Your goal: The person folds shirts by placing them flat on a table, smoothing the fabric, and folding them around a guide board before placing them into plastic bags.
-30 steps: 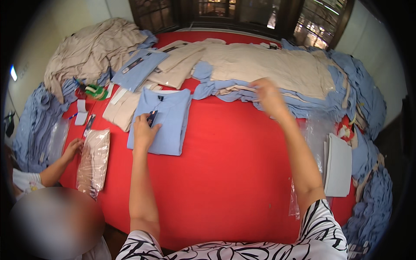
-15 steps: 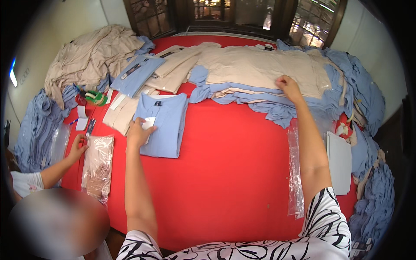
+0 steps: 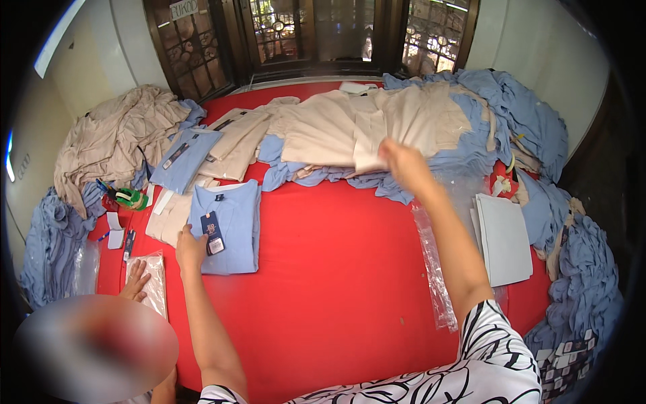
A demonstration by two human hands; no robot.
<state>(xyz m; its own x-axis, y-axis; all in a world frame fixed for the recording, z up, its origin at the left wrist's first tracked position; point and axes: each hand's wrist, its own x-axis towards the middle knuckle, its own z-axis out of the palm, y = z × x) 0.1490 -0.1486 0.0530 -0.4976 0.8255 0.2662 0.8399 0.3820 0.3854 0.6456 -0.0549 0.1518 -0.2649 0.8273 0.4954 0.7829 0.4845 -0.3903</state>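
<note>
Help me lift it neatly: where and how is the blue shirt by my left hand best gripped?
Probably pinch the right edge of the blue shirt, from the right: folded flat, it runs straight there; the left hand is by the left edge.

The person had two bare hands, a left hand (image 3: 192,250) and a right hand (image 3: 407,168). There was one red cloth-covered surface (image 3: 323,283), with one unbagged, folded light-blue shirt (image 3: 239,252), one dark rectangular hang tag (image 3: 212,229) upon it, one plastic-bagged light-blue garment (image 3: 188,156), at least three folded beige garments (image 3: 237,149) and one stack of grey-white rectangular sheets (image 3: 505,239). The heaped garments (image 3: 114,145) could not be counted.
</note>
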